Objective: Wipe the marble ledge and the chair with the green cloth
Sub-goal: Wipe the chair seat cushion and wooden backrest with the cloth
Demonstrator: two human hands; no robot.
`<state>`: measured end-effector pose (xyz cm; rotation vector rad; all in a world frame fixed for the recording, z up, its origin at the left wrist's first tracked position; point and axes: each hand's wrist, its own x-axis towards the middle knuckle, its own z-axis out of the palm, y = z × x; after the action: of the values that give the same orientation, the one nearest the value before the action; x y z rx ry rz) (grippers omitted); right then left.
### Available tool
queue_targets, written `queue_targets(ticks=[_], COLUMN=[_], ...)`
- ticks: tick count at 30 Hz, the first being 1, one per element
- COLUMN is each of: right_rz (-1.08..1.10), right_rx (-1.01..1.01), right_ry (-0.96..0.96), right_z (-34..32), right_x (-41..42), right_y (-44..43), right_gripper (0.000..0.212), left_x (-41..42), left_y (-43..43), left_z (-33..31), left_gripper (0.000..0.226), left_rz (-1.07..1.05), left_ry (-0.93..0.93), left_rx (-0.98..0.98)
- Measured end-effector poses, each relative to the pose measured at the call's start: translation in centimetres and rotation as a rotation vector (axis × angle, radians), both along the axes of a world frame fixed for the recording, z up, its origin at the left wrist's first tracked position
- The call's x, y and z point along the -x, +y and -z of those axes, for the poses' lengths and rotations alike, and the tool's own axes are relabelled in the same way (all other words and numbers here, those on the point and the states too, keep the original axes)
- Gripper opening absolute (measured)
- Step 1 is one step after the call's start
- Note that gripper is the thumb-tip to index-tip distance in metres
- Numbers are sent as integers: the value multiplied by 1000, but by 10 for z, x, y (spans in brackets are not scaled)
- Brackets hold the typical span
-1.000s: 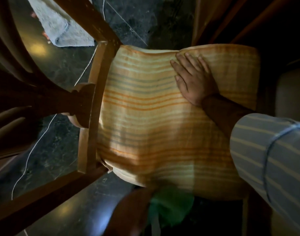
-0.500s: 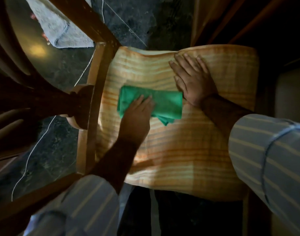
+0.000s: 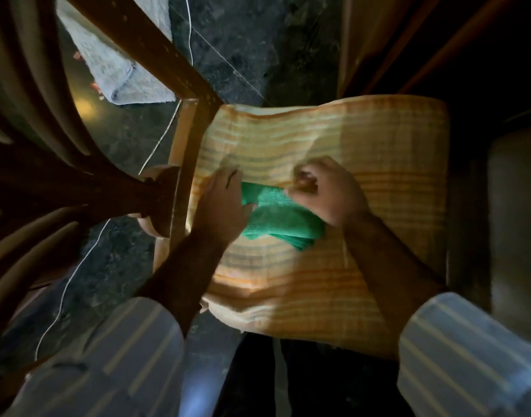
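Together, both hands gripped the green cloth (image 3: 283, 219) mid-cushion (image 3: 378, 152): left hand (image 3: 223, 203) pressing its edge, right hand (image 3: 326, 191) pinching a fold.

Single head-worn wide-angle view, which looked steeply down from close above the striped chair seat (image 3: 333, 281); both forearms entered from the lower edge, and dark floor (image 3: 243, 49) filled the upper and left margins. No second view existed.

A room in a home, dim light, a wooden chair (image 3: 195, 139) with a striped orange seat cushion (image 3: 363, 145), a dark stone floor (image 3: 246, 40), a grey mat (image 3: 119, 67) lying on the floor near the chair
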<state>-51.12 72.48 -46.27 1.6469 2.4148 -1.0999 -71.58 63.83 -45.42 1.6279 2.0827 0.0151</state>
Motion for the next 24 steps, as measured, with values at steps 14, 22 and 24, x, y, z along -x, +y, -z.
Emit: queue_targets(ticks=[14,22,24], right_rz=[695,894,813], right_rx=[681,777,823], right_ry=[582,1050,1149], right_z=[-51,-143,-171], right_x=[1,53,69], right_y=[-16,-24,-24], right_gripper=[26,31,36], left_x=[19,38,50], left_y=[-12,-6,-6], left_z=[-67,-246,-294], left_gripper=[49,34,35], left_rz=[-676,-678,-550], left_ry=[-449,-629,-330], left_rx=[-108,-244,-319])
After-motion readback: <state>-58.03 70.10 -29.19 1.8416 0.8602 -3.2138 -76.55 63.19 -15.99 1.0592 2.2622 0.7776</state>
